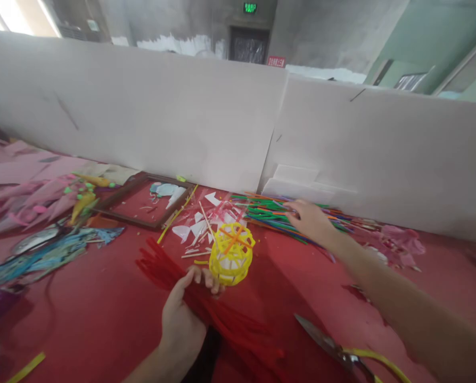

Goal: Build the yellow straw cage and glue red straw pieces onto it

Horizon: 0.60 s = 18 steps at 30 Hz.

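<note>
My left hand (186, 308) is closed around a bundle of red pipe cleaners (238, 324), whose ends stick out on both sides of it. Just beyond its fingertips stands a round yellow openwork basket (230, 260) with orange strips crossed on top. My right hand (308, 221) reaches over a spread pile of green, orange and purple pipe cleaners (265, 210) by the white board. Its fingers are bent down at the pile; whether they pinch a stem is too blurred to tell.
Scissors (328, 343) lie open at the lower right. White scraps (198, 229) and sticks are behind the basket. A brown frame (130, 221), pink pieces (26, 205) and blue strips (62, 252) lie left. White boards (182, 117) wall the table's back.
</note>
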Motion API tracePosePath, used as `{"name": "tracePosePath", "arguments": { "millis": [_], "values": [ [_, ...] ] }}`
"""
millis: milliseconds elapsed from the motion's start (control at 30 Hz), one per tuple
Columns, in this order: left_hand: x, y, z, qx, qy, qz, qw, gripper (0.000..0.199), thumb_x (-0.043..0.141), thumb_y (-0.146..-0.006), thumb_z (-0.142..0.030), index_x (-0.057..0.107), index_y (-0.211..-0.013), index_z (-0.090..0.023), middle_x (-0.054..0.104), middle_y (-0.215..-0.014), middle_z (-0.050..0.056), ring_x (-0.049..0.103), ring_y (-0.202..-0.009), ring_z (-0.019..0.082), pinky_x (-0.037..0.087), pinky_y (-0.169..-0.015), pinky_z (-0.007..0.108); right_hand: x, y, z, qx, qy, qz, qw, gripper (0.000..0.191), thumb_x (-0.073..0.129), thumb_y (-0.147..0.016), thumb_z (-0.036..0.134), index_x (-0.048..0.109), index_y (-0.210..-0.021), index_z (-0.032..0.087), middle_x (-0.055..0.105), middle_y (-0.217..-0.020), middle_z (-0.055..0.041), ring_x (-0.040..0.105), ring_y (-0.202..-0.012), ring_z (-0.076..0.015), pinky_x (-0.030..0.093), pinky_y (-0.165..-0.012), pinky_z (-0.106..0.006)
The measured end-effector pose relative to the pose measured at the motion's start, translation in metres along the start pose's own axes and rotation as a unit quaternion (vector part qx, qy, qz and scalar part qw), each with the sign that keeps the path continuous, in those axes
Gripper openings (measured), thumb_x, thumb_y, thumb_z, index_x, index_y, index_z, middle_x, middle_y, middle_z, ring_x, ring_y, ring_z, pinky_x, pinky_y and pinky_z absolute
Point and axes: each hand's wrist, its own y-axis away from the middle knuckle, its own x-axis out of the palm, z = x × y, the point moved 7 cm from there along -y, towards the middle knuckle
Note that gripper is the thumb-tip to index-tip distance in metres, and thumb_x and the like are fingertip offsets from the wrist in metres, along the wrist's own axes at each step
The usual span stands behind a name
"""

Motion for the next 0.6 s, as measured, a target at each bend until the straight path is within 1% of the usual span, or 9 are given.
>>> {"name": "tracePosePath", "arguments": {
  "millis": [33,67,167,233,333,400,467,533,600],
  "values": [
    [0.003,0.003,-0.003,0.001,0.007,-0.003,1.0,0.018,0.061,-0.07,-0.021,0.048,-0.059,-0.019,0.048,-0.056,-0.002,0.047,-0.051,0.013,0.049,-0.053,0.027,0.003,0.018,0.014,-0.002,-0.034,-0.002,0.999,0.026,0.05,-0.094,0.024,0.065,-0.114,0.015,0.069,-0.112,-0.0105,0.063,-0.101,-0.0199,0.045,-0.09,-0.03],
    [0.006,0.007,-0.006,0.005,0.015,-0.005,1.0,0.02,0.062,-0.07,-0.02,0.046,-0.058,-0.019,0.045,-0.053,-0.004,0.044,-0.048,0.011,0.048,-0.052,0.027,0.006,0.039,0.029,0.005,-0.144,0.005,0.99,0.027,0.049,-0.095,0.028,0.066,-0.112,0.017,0.07,-0.111,-0.0097,0.064,-0.099,-0.0197,0.047,-0.088,-0.03],
    [0.024,0.026,-0.01,0.006,0.005,0.04,0.999,0.03,0.068,-0.073,-0.023,0.043,-0.057,-0.018,0.036,-0.046,-0.008,0.027,-0.038,0.006,0.041,-0.044,0.022,0.018,0.11,0.085,0.006,-0.42,0.141,0.896,0.039,0.054,-0.092,0.046,0.063,-0.121,0.022,0.067,-0.12,-0.0095,0.063,-0.106,-0.0234,0.049,-0.091,-0.035],
    [0.042,0.042,-0.002,-0.022,-0.015,0.096,0.995,0.037,0.071,-0.074,-0.028,0.04,-0.055,-0.018,0.033,-0.045,-0.009,0.021,-0.037,0.004,0.038,-0.042,0.02,0.022,0.149,0.115,0.01,-0.481,0.238,0.844,0.06,0.07,-0.082,0.046,0.051,-0.137,0.029,0.059,-0.135,-0.007,0.057,-0.118,-0.0259,0.043,-0.101,-0.039],
    [0.076,0.059,0.015,-0.06,-0.061,0.176,0.981,0.043,0.075,-0.071,-0.036,0.039,-0.056,-0.019,0.026,-0.04,-0.011,0.017,-0.035,0.003,0.032,-0.039,0.019,0.026,0.177,0.14,0.013,-0.548,0.314,0.775,0.054,0.077,-0.075,0.043,0.06,-0.123,0.027,0.065,-0.123,-0.0029,0.059,-0.111,-0.0242,0.047,-0.095,-0.034],
    [0.097,0.057,0.026,-0.067,-0.109,0.181,0.975,0.049,0.078,-0.069,-0.037,0.035,-0.053,-0.019,0.026,-0.039,-0.011,0.018,-0.034,0.003,0.029,-0.038,0.019,0.036,0.181,0.147,0.024,-0.605,0.318,0.73,0.036,0.072,-0.079,0.049,0.065,-0.099,0.019,0.07,-0.091,-0.0019,0.064,-0.081,-0.0172,0.051,-0.071,-0.027],
    [0.115,0.046,0.037,-0.066,-0.143,0.184,0.97,0.05,0.076,-0.072,-0.038,0.035,-0.052,-0.02,0.023,-0.039,-0.012,0.018,-0.034,0.003,0.028,-0.038,0.019,0.052,0.182,0.149,0.06,-0.679,0.297,0.669,0.044,0.059,-0.084,0.061,0.055,-0.074,0.018,0.055,-0.054,0.0046,0.051,-0.046,-0.0083,0.042,-0.046,-0.021],
    [0.126,0.033,0.049,-0.064,-0.153,0.207,0.964,0.047,0.075,-0.074,-0.041,0.039,-0.054,-0.019,0.028,-0.04,-0.012,0.023,-0.035,0.003,0.032,-0.041,0.02,0.069,0.181,0.141,0.123,-0.752,0.227,0.606,0.051,0.058,-0.08,0.069,0.043,-0.069,0.021,0.04,-0.043,0.0115,0.034,-0.031,-0.0039,0.037,-0.037,-0.019],
    [0.122,0.02,0.062,-0.067,-0.164,0.215,0.96,0.034,0.076,-0.074,-0.044,0.055,-0.07,-0.017,0.056,-0.058,-0.004,0.051,-0.051,0.007,0.044,-0.055,0.022,0.083,0.184,0.132,0.164,-0.798,0.184,0.549,0.055,0.06,-0.076,0.073,0.037,-0.069,0.023,0.036,-0.041,0.0146,0.025,-0.028,-0.0023,0.035,-0.032,-0.018]
  ]
}}
